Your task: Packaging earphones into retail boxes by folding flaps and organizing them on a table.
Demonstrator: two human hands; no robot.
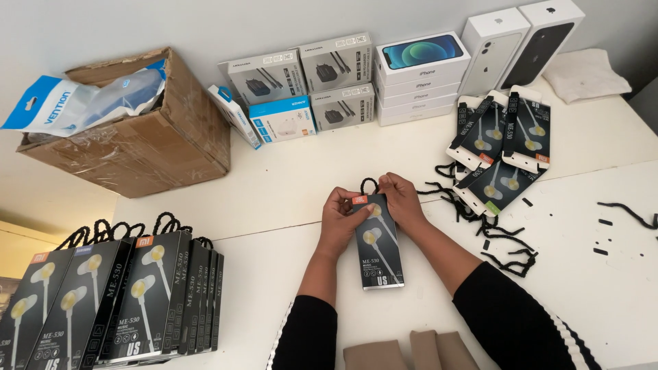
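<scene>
I hold a slim black earphone box (378,250) flat over the white table (274,199), its bottom end towards me. My left hand (344,218) grips its upper left side, thumb on the top corner. On the upper right side sits my right hand (403,200), its fingers pinching a black cord loop (369,183) that sticks out of the box's top. Both sleeves are black.
Several matching boxes with cord loops stand in a row at the lower left (137,301). More lie piled at the upper right (499,147) among loose black cords (504,236). A cardboard box (137,137), charger boxes (301,89) and phone boxes (421,75) line the wall.
</scene>
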